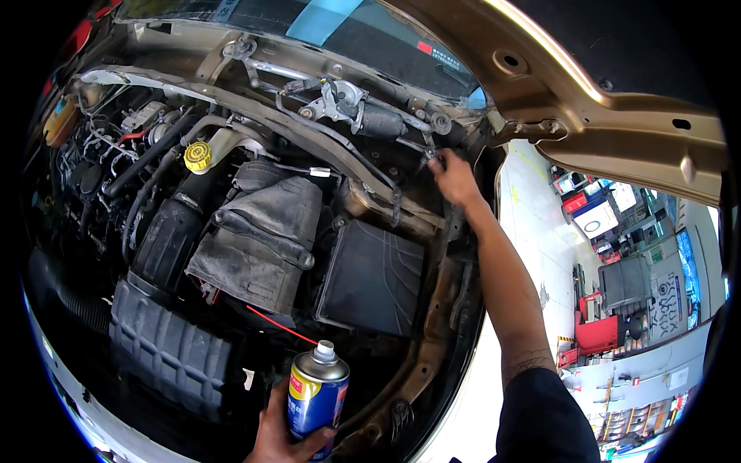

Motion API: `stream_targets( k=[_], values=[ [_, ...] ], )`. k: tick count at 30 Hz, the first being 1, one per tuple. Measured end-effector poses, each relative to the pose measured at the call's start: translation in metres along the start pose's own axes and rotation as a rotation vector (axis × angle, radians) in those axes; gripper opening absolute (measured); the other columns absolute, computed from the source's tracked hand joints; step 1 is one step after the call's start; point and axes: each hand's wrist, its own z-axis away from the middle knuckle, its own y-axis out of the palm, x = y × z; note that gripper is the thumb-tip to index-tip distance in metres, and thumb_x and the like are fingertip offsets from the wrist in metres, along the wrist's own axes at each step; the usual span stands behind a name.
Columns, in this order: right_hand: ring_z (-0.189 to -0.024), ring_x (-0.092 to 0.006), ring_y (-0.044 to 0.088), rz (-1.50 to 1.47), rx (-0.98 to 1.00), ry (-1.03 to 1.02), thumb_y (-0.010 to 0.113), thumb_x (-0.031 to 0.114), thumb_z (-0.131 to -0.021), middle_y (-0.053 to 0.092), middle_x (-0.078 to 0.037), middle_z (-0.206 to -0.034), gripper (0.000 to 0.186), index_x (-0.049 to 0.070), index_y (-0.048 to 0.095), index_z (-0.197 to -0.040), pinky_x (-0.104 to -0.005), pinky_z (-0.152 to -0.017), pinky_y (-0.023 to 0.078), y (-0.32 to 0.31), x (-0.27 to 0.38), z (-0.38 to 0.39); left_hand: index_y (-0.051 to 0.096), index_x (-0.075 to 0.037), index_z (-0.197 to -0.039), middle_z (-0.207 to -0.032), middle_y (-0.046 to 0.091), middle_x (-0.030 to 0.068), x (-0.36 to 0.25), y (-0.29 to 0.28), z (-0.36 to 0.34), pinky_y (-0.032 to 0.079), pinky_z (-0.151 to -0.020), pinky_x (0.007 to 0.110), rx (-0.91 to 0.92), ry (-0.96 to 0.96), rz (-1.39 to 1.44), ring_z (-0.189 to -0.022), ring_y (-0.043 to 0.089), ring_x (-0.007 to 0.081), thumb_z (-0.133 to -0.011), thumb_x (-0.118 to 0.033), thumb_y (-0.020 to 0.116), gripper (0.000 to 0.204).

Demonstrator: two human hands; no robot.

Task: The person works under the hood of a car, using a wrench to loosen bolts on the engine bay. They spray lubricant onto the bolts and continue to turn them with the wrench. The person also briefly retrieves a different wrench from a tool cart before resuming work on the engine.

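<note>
Over the front of an open engine bay, my left hand (289, 434) is wrapped round a blue and yellow spray can (318, 397). The can stands upright, and a thin red straw (282, 324) points from its white nozzle toward the upper left. My right arm reaches to the far right corner of the bay. There my right hand (455, 181) is closed at the end of the windscreen wiper linkage (413, 145), thumb and fingers at a metal joint. The wiper motor (382, 119) sits just left of it. My fingertips partly hide what they grip.
A black box cover (370, 278), a fabric-covered battery (258, 239) and a ribbed air filter housing (174, 347) fill the bay. A yellow cap (197, 157) sits behind them. The raised bonnet (617, 116) overhangs at right; beyond the fender lie a pale floor and red workshop equipment (598, 328).
</note>
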Motion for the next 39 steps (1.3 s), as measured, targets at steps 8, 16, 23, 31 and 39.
stream_targets(
  k=[8,16,23,31,39],
  values=[
    [-0.097,-0.0437,0.067,0.599,0.248,-0.238,0.054,0.025,-0.1,0.069,-0.027,-0.099,0.03,0.004,0.062,-0.12,-0.054,-0.083,0.053,-0.025,0.028,-0.018,0.041,0.003,-0.144,-0.113,0.065,0.0179,0.063,0.013,-0.016,0.052,-0.091,0.038,-0.099,0.515,-0.005,-0.102,0.065,0.0235,-0.083,-0.023,0.078,0.076],
    [-0.1,-0.0456,0.067,0.51,0.237,0.016,0.058,0.026,-0.096,0.069,-0.026,-0.104,0.037,0.004,0.059,-0.126,-0.0541,-0.088,0.053,-0.014,0.019,-0.002,0.034,0.006,-0.145,-0.119,0.067,0.0182,0.109,0.035,-0.028,0.05,-0.099,0.04,-0.002,0.296,0.174,-0.11,0.066,0.0236,-0.079,-0.02,0.084,0.087],
    [-0.098,-0.0455,0.067,0.424,0.194,0.185,0.059,0.04,-0.095,0.07,-0.027,-0.098,0.041,0.004,0.069,-0.11,-0.0533,-0.088,0.053,-0.027,-0.004,0.023,0.037,0.003,-0.144,-0.113,0.069,0.0231,0.09,0.025,-0.027,0.056,-0.089,0.042,-0.076,0.372,0.078,-0.103,0.071,0.0343,-0.079,-0.025,0.084,0.085],
    [-0.073,-0.0286,0.07,-0.175,0.125,0.371,0.059,0.042,-0.097,0.073,-0.015,-0.083,0.041,0.004,0.073,-0.104,-0.0408,-0.071,0.055,-0.032,-0.026,0.053,0.046,0.0,-0.14,-0.105,0.07,0.0253,0.04,-0.045,-0.053,0.058,-0.081,0.047,-0.195,0.549,-0.487,-0.093,0.071,0.0415,-0.075,-0.038,0.085,0.085],
    [-0.094,-0.0421,0.068,0.071,0.091,0.326,0.059,0.05,-0.096,0.071,-0.025,-0.093,0.051,0.001,0.073,-0.103,-0.049,-0.086,0.052,-0.024,-0.027,0.053,0.058,0.002,-0.127,-0.108,0.071,0.0216,0.0,-0.092,-0.252,0.053,-0.091,0.039,0.208,0.553,-0.408,-0.1,0.071,0.0309,-0.071,-0.041,0.087,0.076]
  ],
)
